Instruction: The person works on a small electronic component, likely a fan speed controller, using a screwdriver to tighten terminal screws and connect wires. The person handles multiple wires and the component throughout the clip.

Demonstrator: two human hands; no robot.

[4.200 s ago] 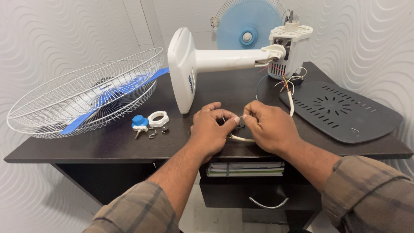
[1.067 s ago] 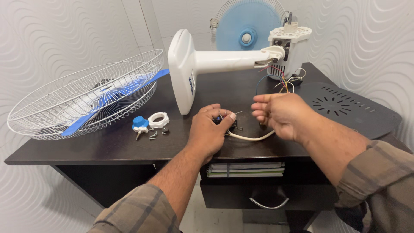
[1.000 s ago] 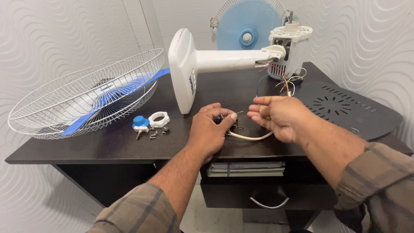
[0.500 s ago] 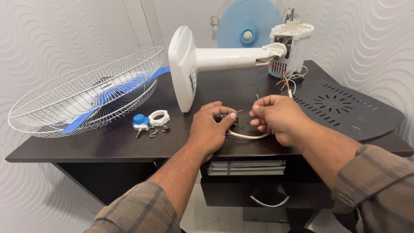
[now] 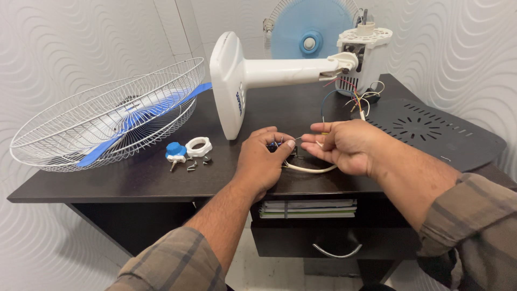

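Left hand [image 5: 264, 161] clamped on small black switch block [image 5: 281, 146] at mid tabletop [image 5: 151, 180]. Right hand [image 5: 344, 146] just beside it, fingertips pinched on thin wire [image 5: 298, 139]. White cable [image 5: 309, 170] loops beneath.

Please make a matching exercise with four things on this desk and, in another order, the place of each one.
1. wire guard
2. blue knob
3. dark vented cover
4. white cable

a. below the two hands
b. far left, with a blue blade in it
c. right end of the desk
d. beside a white ring, in front of the guard

Pairs: 1-b, 2-d, 3-c, 4-a
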